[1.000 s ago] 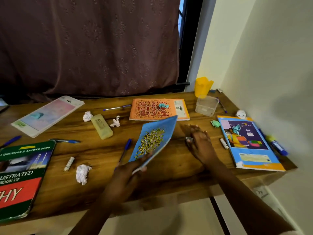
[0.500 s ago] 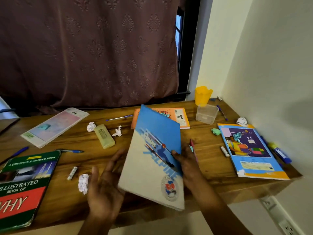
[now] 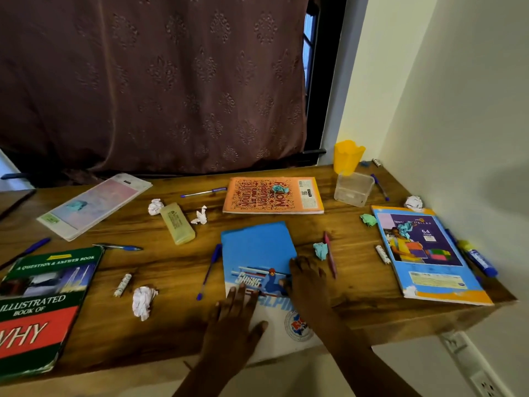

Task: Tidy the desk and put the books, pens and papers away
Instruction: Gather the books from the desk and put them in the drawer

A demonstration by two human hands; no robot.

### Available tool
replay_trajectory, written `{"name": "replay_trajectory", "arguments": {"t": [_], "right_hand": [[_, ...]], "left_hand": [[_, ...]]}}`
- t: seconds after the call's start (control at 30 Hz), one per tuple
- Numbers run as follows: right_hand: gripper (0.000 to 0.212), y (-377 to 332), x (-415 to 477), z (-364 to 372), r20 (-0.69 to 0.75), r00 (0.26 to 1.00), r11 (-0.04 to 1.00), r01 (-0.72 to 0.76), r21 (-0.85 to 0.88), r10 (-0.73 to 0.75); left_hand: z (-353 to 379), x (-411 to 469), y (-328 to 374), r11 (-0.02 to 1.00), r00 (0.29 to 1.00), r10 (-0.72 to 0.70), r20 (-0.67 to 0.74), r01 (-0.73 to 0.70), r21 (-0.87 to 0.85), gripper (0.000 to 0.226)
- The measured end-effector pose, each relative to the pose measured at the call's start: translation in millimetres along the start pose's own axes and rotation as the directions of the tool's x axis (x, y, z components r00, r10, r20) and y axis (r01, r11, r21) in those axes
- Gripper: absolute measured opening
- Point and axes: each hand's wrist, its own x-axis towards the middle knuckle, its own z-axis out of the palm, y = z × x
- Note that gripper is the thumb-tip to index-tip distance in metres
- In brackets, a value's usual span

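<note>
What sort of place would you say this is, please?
Most likely a home study corner: a wooden desk set in a wall corner before a dark curtain, littered with school books such as the orange notebook, loose pens like the blue pen, and a yellow cup.

Under the hands, a matt paper-covered blue notebook (image 3: 257, 247) lies on a grained wooden desk (image 3: 357, 285); right of them, a glossy-covered exercise book (image 3: 429, 253).
</note>
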Motion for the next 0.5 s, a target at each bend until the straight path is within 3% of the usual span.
{"name": "replay_trajectory", "arguments": {"t": [0.13,0.23,0.33,0.5], "right_hand": [[0.042,-2,26,-32,0.002,0.998,0.996,0.063,-0.065,-0.063],[0.034,4,70,-53,-0.096,0.992,0.995,0.085,0.054,-0.08],[0.033,8,127,-60,-0.161,0.981,0.979,0.135,0.151,-0.11],[0.06,-2,225,-51,-0.044,0.987,0.983,0.161,0.088,-0.158]], "left_hand": [[-40,15,0,0.999,0.998,0.028,-0.051,-0.026,0.035,0.056],[-76,56,-1,0.995,0.96,0.028,-0.28,-0.052,-0.079,0.037],[-98,122,-8,0.99,0.94,0.041,-0.338,-0.083,-0.111,0.046],[-98,241,-28,0.999,0.984,0.022,-0.176,-0.03,-0.045,0.057]]}}
